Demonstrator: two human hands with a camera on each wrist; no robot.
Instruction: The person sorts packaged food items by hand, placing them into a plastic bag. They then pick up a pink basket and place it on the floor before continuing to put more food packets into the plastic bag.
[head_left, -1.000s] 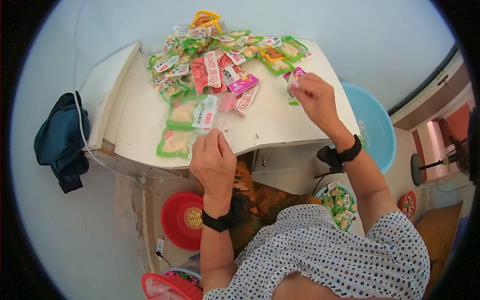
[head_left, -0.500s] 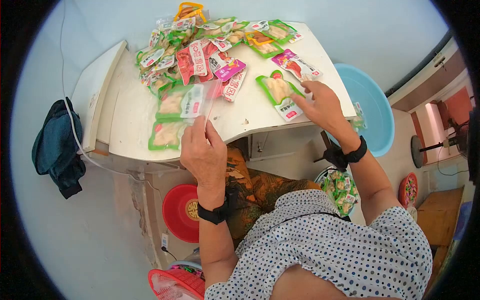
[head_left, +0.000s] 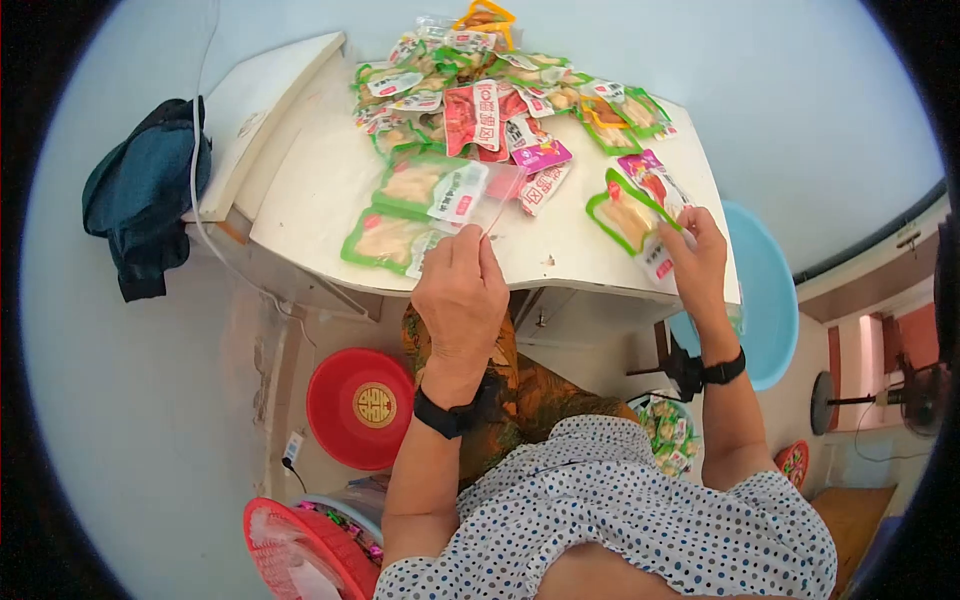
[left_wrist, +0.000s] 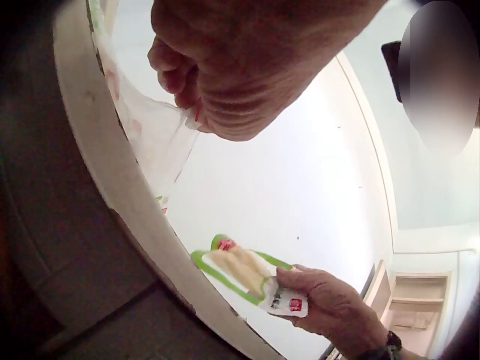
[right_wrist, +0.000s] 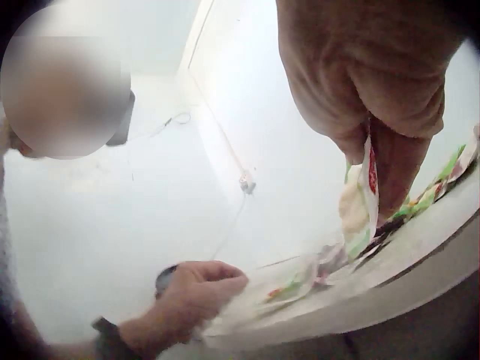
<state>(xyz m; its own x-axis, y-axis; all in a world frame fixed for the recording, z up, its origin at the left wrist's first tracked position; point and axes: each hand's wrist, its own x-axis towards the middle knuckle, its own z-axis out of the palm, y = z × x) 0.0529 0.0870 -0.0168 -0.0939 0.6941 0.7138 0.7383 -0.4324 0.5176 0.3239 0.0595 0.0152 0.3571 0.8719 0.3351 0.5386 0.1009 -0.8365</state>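
i do best to keep the clear bag lightly pinched in my left hand, and the green-edged packet gripped by its white end in my curled right hand, without creasing it. at the right of the table, it looks pale inside, with a red mark

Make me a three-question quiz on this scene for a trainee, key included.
1. What does the right hand pinch?
2. True or false: the red basin stands lower than the white table.
3. Fill in the blank: the left hand grips the edge of a clear plastic ____.

Key:
1. A green-edged food packet.
2. True.
3. Bag.
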